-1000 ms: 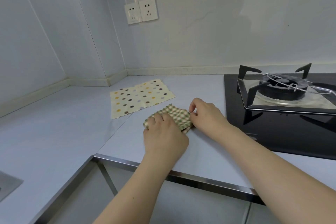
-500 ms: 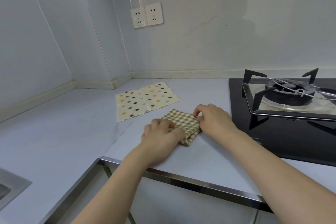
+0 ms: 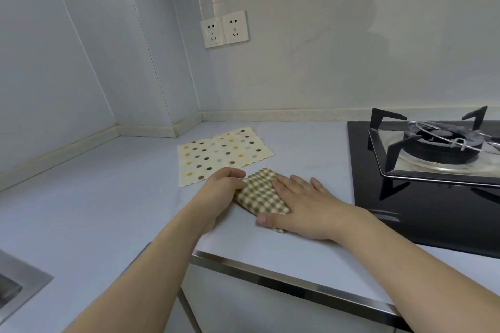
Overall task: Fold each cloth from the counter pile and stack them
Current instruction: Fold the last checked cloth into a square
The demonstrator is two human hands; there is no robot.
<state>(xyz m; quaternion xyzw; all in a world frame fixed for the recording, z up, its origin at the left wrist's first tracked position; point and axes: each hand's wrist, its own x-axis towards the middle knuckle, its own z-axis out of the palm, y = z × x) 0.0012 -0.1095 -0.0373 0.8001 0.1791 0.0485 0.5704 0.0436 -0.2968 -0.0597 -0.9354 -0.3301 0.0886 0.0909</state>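
A small green-and-cream checked cloth [image 3: 259,193], folded into a compact square, lies on the pale counter [image 3: 108,211]. My right hand [image 3: 303,207] lies flat on its right half, fingers straight and spread, pressing it down. My left hand [image 3: 220,188] is at the cloth's left edge with fingers curled over that edge, gripping it. Just behind them a cream cloth with coloured polka dots [image 3: 224,155] lies spread flat, unfolded, on the counter.
A black gas hob [image 3: 422,197] with a burner and pan supports [image 3: 438,143] fills the right side. A steel sink corner [image 3: 16,286] shows at the lower left. The counter's metal front edge [image 3: 284,277] runs below my arms. Wall sockets [image 3: 224,28] sit above.
My right hand went from pinching the checked cloth's far corner to lying flat on top of it. My left hand slid from on top of the cloth to its left edge.
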